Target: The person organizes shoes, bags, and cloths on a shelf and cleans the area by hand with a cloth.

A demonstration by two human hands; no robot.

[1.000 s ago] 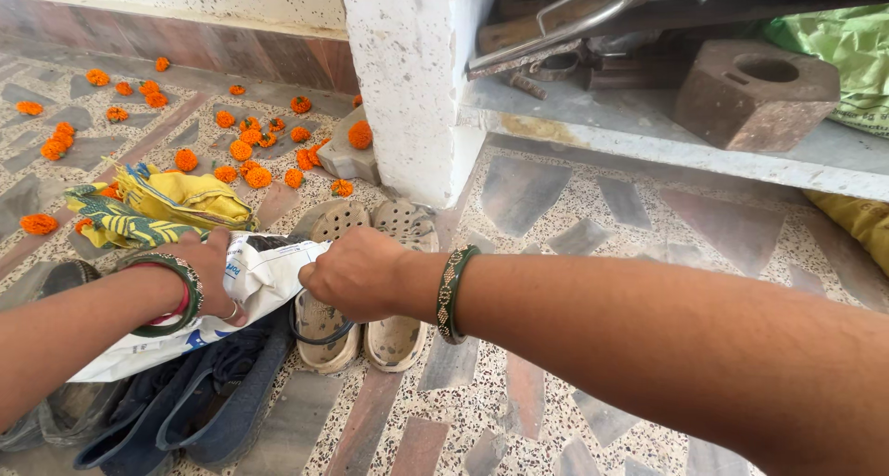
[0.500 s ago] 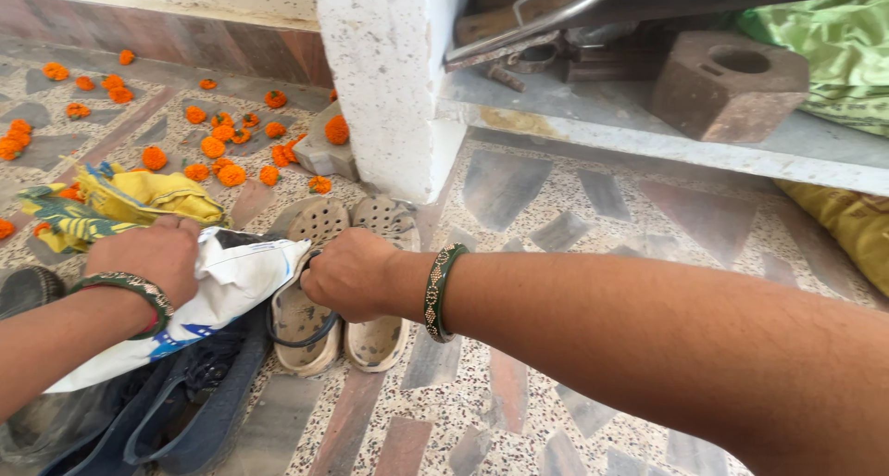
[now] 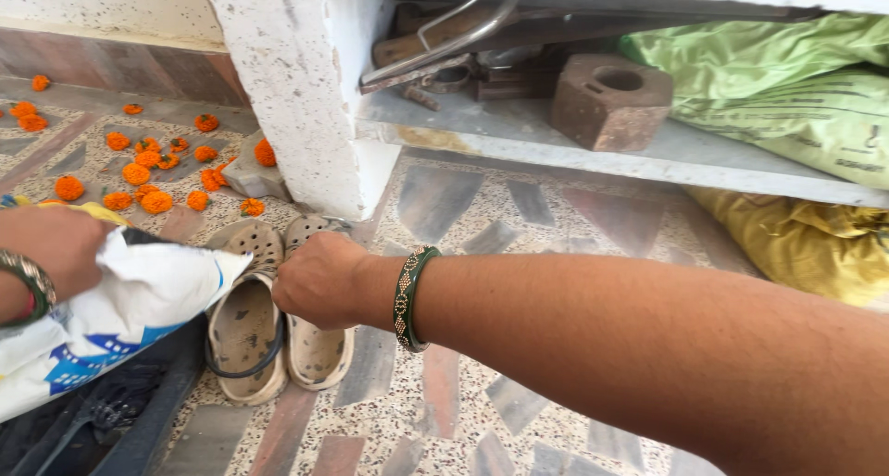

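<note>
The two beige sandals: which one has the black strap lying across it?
The left sandal, nearer the white bag; the right sandal, under the right hand, shows none.

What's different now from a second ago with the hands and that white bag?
The left hand shifted from lying on the white bag to gripping its upper edge, bunching it. The view swung right, bringing a green sack into sight. The right hand stays closed over the beige clogs; the orange flowers lie as before.

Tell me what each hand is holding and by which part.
The left hand grips the white bag by its upper edge. The right hand is closed over the beige sandals; what its grip holds, if anything, cannot be told.
</note>
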